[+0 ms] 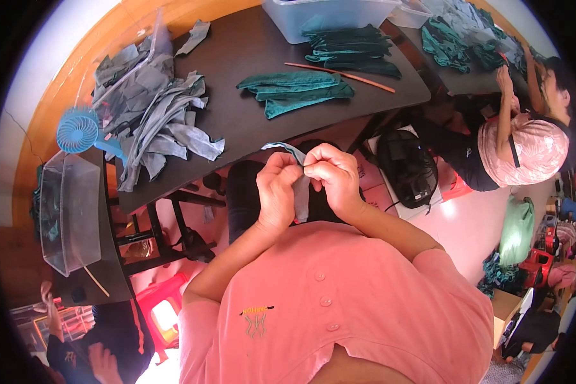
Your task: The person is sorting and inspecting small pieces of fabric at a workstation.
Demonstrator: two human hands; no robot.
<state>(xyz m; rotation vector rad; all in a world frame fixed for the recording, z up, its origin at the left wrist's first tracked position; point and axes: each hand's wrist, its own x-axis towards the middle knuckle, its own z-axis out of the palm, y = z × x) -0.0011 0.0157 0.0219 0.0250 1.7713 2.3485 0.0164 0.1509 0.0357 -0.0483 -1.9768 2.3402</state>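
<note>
Fabric strip is up in front of my chest, just off the near edge of the dark table, with both hands on it. Left hand has its fingers curled in and the thumb pinching the cloth. Right hand is doing the same, a narrow pinch right beside the left one, tips about meeting. One blue-grey end pokes out above my fingers and the rest hangs below (can't tell what the fingertips are doing to it, they cover the spot).

Tips for this bit, just my take: work with the two pinches close together like this, so the cloth between them can't bunch or twist. Light tension is plenty; thin-looking stuff like this would probably stretch if yanked. Let the tail hang free, and tilt the thumbs out a little so you can see the edge.

Nearby on the table, grey cloth strips are heaped to my left by a blue handheld fan, and teal cloth pieces lie straight ahead.
</note>
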